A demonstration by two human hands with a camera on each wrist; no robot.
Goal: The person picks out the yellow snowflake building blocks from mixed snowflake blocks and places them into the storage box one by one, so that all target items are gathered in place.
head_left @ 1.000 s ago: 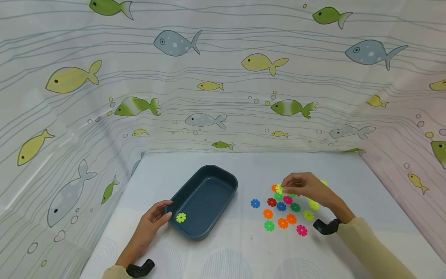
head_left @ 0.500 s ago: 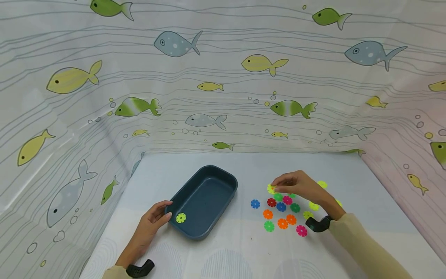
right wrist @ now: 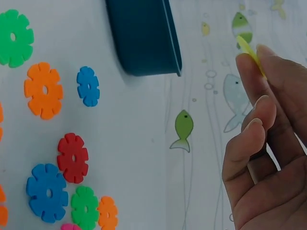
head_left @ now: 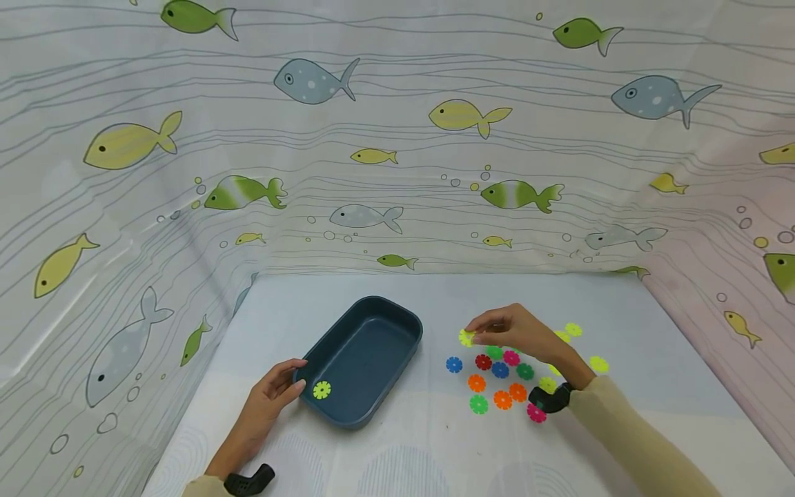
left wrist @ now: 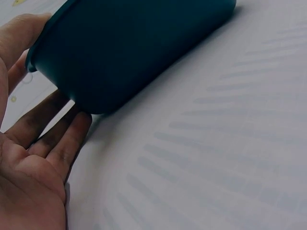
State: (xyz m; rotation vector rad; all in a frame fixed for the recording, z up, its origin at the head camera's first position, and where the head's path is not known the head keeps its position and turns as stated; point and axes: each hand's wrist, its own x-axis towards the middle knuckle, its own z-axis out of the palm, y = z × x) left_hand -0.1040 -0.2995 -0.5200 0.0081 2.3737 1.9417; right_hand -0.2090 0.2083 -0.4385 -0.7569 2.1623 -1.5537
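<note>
My right hand (head_left: pixel 513 326) pinches a yellow notched interlocking disc (head_left: pixel 466 337) between thumb and fingertips, raised over the table left of the loose discs. From the right wrist view, that yellow disc (right wrist: pixel 250 53) appears edge-on. At the near left corner of a dark blue rectangular basin (head_left: pixel 373 355), my left hand (head_left: pixel 268 392) grips the rim. The left wrist view has the thumb at the basin's rim (left wrist: pixel 41 40), with other fingers (left wrist: pixel 76 134) against the outer wall. One yellow-green disc (head_left: pixel 321 390) lies inside the basin.
Right of the basin, several discs lie loose, among them a blue disc (head_left: pixel 454 364), a red disc (head_left: pixel 483 362), an orange disc (head_left: pixel 502 400) and a green disc (head_left: pixel 478 404). More yellow discs (head_left: pixel 599 364) lie under and beyond the right forearm. Fish-patterned sheets (head_left: pixel 373 179) surround the white table.
My right hand has moved left toward the basin, carrying the yellow disc away from the loose ones. The left hand and basin have stayed in place.
</note>
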